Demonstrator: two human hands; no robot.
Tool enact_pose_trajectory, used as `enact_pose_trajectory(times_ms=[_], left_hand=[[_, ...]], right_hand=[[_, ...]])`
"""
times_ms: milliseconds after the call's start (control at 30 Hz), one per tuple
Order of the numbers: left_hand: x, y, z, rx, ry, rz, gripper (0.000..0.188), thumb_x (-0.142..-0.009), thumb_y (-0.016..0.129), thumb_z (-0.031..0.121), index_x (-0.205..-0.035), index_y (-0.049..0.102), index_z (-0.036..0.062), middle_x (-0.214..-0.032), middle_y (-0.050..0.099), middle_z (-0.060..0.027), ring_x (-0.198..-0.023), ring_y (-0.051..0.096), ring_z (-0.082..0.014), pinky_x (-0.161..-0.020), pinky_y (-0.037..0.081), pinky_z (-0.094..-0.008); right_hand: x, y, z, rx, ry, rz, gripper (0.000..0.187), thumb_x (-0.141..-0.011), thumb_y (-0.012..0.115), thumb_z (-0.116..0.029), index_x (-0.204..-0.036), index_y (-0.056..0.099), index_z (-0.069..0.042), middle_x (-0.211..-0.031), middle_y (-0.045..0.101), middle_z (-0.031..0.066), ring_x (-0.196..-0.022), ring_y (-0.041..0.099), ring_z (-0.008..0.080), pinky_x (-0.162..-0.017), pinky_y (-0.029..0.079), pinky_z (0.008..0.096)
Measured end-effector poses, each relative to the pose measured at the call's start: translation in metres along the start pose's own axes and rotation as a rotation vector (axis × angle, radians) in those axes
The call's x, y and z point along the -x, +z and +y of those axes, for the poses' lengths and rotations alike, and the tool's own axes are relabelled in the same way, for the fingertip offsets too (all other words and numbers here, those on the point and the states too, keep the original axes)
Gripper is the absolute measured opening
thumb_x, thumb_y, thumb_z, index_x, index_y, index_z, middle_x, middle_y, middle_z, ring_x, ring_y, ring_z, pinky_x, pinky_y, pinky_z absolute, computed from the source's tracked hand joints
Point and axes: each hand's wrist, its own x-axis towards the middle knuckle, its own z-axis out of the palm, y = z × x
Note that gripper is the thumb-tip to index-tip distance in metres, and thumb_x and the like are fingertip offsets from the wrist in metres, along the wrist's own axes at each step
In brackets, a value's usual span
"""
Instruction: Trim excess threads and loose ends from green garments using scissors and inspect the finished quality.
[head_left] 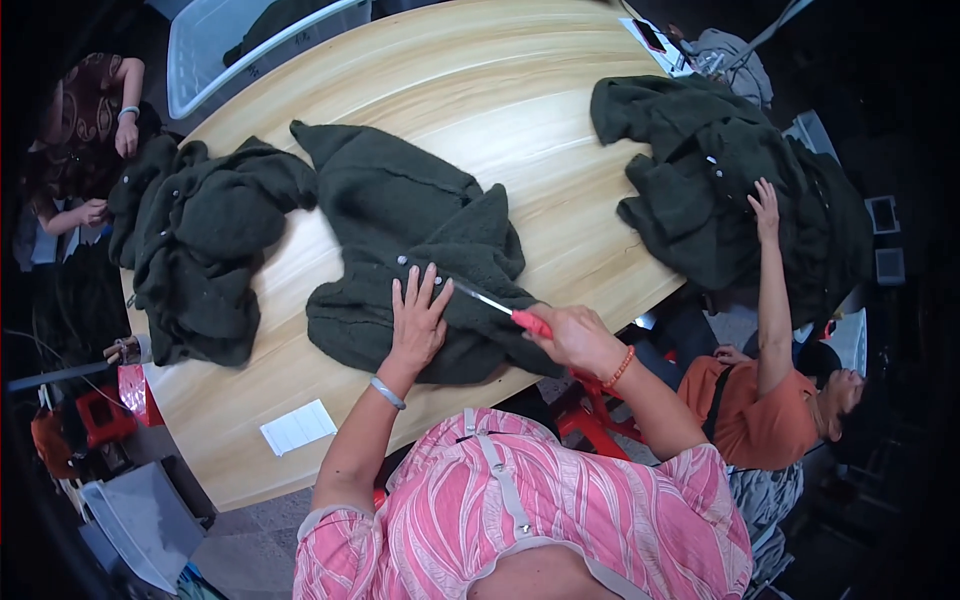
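Note:
A dark green fleece garment [420, 215] lies spread on the table in front of me. My left hand [418, 318] presses flat on it with the fingers stretched out. By its fingertips sit small round pale snap buttons [403, 260]. In my right hand [578, 340] is a red-handled tool [532, 322] with a thin, straight metal shaft, its exact kind unclear. The shaft points left over the cloth, its tip close to a button near my left fingers. Whether the tip touches the cloth, I cannot tell.
Similar dark green garments lie in a left heap [215, 220] and a right heap [700, 190] on the wooden table [560, 70]. A co-worker's hand [766, 208] rests on the right one; another person's hand [93, 212] is by the left. White paper [298, 428] lies near the front edge.

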Motion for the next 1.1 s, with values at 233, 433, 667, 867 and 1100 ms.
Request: enact_pose_trajectory(times_ms=[233, 433, 667, 867, 1100], left_hand=[[0.008, 0.016, -0.01, 0.016, -0.071, -0.003, 0.065, -0.073, 0.06, 0.005, -0.137, 0.051, 0.0141, -0.154, 0.028, -0.0154, -0.144, 0.019, -0.0419, -0.113, 0.012, -0.0647], [0.005, 0.021, -0.013, 0.04, -0.059, 0.001, 0.064, -0.074, 0.061, 0.007, -0.137, 0.051, 0.0161, -0.154, 0.029, -0.014, -0.143, 0.019, -0.0424, -0.112, 0.011, -0.0666], [0.01, 0.023, -0.022, 0.004, -0.09, -0.001, 0.063, -0.078, 0.063, 0.014, -0.139, 0.049, 0.0217, -0.154, 0.029, -0.0095, -0.141, 0.018, -0.0477, -0.11, 0.012, -0.069], [0.006, 0.022, -0.022, 0.038, -0.091, -0.012, 0.06, -0.08, 0.062, 0.016, -0.138, 0.05, 0.0212, -0.154, 0.029, -0.0094, -0.141, 0.018, -0.0487, -0.11, 0.011, -0.0692], [-0.011, -0.016, -0.055, 0.781, -0.382, 0.207, 0.049, -0.089, 0.063, 0.014, -0.135, 0.049, 0.003, -0.142, 0.045, -0.0186, -0.117, 0.056, -0.0337, -0.1, 0.045, -0.0372]], right_hand=[[-0.028, 0.003, -0.033, 0.104, -0.04, -0.074, 0.029, -0.088, 0.062, -0.029, -0.093, 0.06, 0.0, -0.078, 0.066, 0.0227, -0.08, 0.065, 0.0409, -0.073, 0.05, 0.0512], [-0.096, 0.034, -0.05, 0.121, -0.12, -0.036, 0.027, -0.086, 0.063, -0.028, -0.085, 0.065, -0.001, -0.081, 0.068, 0.0215, -0.082, 0.067, 0.0384, -0.072, 0.053, 0.0475], [-0.073, 0.018, -0.048, 0.187, -0.062, -0.185, 0.028, -0.087, 0.064, -0.029, -0.087, 0.064, -0.001, -0.081, 0.068, 0.0218, -0.082, 0.067, 0.0388, -0.073, 0.053, 0.048], [-0.105, 0.026, -0.067, 0.129, -0.094, -0.106, 0.029, -0.088, 0.061, -0.03, -0.089, 0.063, -0.001, -0.081, 0.067, 0.0231, -0.082, 0.067, 0.0403, -0.073, 0.053, 0.0494], [-0.101, 0.02, -0.062, 0.045, -0.1, -0.111, 0.03, -0.09, 0.06, -0.031, -0.1, 0.059, -0.003, -0.081, 0.066, 0.0232, -0.081, 0.065, 0.0418, -0.071, 0.051, 0.0514]])
